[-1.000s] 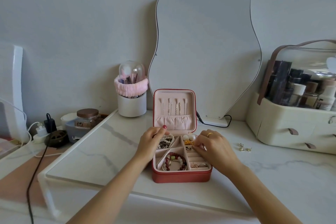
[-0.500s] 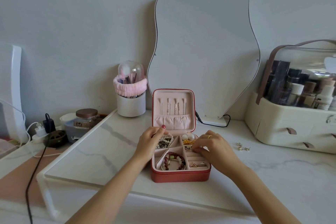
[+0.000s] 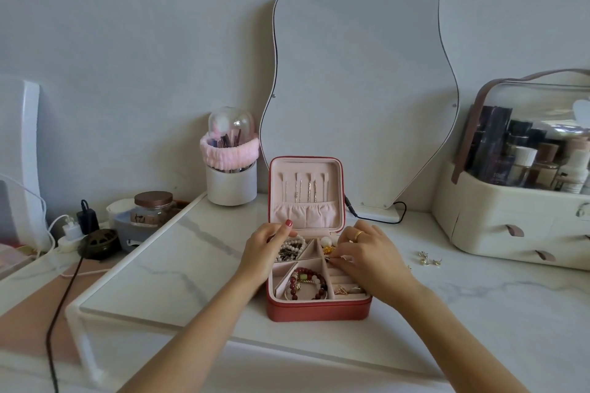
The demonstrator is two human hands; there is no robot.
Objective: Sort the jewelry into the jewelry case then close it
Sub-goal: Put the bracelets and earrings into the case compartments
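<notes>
A red jewelry case (image 3: 319, 309) stands open on the marble tabletop, its pink lid (image 3: 306, 193) upright with thin chains hanging inside. The tray holds a red bead bracelet (image 3: 308, 284), a pearl bracelet (image 3: 292, 247), gold pieces (image 3: 329, 249) and rings (image 3: 346, 290). My left hand (image 3: 263, 250) grips the case's left rim near the hinge. My right hand (image 3: 367, 257), with a gold ring on one finger, pinches a small piece of jewelry over the ring rolls. A few small gold earrings (image 3: 429, 258) lie loose on the table to the right.
A wavy mirror (image 3: 360, 83) leans on the wall behind the case, its black cable (image 3: 383, 217) trailing on the table. A white brush holder (image 3: 230, 169) stands at back left, a cream cosmetics organizer (image 3: 517, 207) at right. A jar (image 3: 153, 209) and chargers sit far left.
My right hand's fingertips have shifted slightly left over the ring section. My left hand stays on the case's rim.
</notes>
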